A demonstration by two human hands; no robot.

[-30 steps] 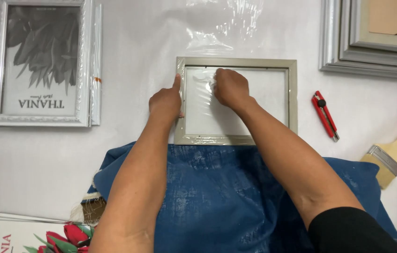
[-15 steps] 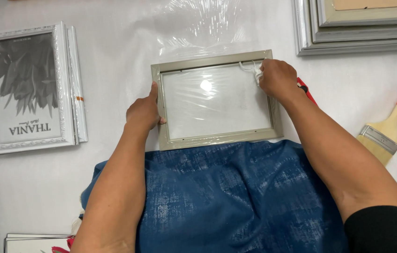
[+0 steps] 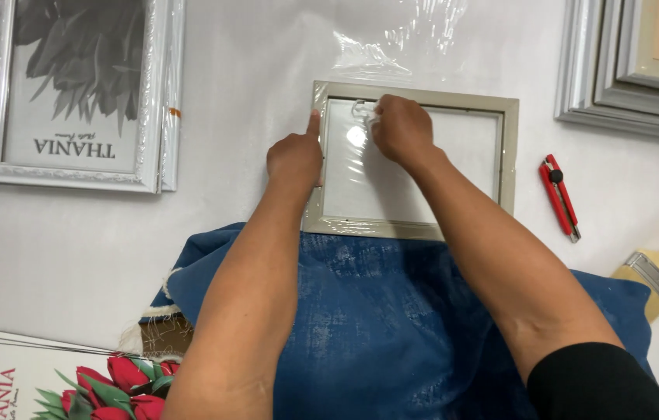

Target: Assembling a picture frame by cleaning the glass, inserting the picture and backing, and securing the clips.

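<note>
left hand [image 3: 295, 159] grips the beige frame [image 3: 510, 148] at its left edge; right hand [image 3: 399, 128] pinches clear film [image 3: 364, 113] near its top.

Bare forearms; a black sleeve covers the right upper arm.

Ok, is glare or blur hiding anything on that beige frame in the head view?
Head view: a small bright glare spot sits on the plastic-wrapped beige frame beside the right hand; the clear film above it shines in wrinkles; lighting is even, shadows soft; left hand and frame edges look sharp.
</note>
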